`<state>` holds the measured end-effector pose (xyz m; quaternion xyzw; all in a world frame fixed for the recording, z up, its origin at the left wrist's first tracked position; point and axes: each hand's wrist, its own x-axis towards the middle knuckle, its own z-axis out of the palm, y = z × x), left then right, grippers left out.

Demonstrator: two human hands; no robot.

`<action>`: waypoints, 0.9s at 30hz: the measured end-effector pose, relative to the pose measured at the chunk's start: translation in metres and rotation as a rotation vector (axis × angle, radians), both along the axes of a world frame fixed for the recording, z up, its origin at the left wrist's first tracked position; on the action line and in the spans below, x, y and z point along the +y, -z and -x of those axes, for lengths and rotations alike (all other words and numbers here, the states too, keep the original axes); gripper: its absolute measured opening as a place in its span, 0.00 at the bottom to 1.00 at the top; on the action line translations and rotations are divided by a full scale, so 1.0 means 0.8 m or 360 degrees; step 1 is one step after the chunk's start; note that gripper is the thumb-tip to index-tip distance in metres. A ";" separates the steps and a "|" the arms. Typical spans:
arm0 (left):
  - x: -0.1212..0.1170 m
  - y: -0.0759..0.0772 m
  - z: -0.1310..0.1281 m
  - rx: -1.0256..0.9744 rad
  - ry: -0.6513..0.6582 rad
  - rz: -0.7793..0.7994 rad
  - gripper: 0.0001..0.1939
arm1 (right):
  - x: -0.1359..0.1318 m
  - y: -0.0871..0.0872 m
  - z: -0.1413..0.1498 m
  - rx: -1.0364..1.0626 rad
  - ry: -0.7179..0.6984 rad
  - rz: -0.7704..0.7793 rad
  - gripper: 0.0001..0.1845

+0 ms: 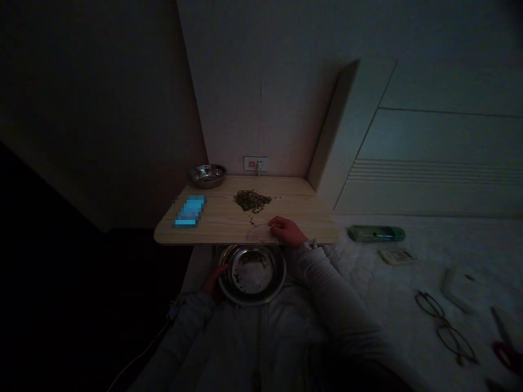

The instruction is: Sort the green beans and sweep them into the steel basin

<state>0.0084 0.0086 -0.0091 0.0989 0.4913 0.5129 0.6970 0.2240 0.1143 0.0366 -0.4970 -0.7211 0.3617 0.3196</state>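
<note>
My left hand (215, 281) grips the rim of a steel bowl (252, 274) held just under the near edge of a small wooden table (220, 223). Some dark small grains lie inside the bowl. My right hand (286, 230) rests on the tabletop near its front edge, fingers curled down onto the wood, next to a faint clear round thing I cannot make out. A pile of dark small grains (251, 200) lies in the middle of the table, with a few strays trailing toward my right hand.
A second steel bowl (207, 175) stands at the table's back left, a glowing blue rectangle (189, 211) at its left. A wall socket (255, 163) sits behind. On the white bedding to the right lie a green case (376, 234), a small box (396, 256), glasses (445, 326).
</note>
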 end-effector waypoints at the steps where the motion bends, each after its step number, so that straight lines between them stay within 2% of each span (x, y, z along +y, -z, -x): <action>1: 0.000 0.000 0.000 0.0021 -0.0007 -0.0006 0.07 | 0.000 0.000 0.000 -0.0007 -0.0001 -0.0008 0.11; 11: -0.002 -0.011 -0.004 0.0012 0.0015 -0.0023 0.04 | 0.005 0.007 -0.002 -0.0037 0.0003 -0.0005 0.12; 17: 0.002 -0.001 -0.002 0.0035 0.0009 -0.0012 0.08 | 0.006 0.008 -0.002 0.0015 0.0035 -0.0011 0.12; 24: 0.001 0.002 0.001 0.0036 0.0027 -0.0021 0.06 | 0.008 0.010 -0.003 0.0065 0.0431 -0.0175 0.11; 27: -0.001 -0.003 -0.001 0.0039 0.0016 -0.0029 0.06 | 0.008 0.008 -0.003 0.0024 0.0501 -0.0221 0.10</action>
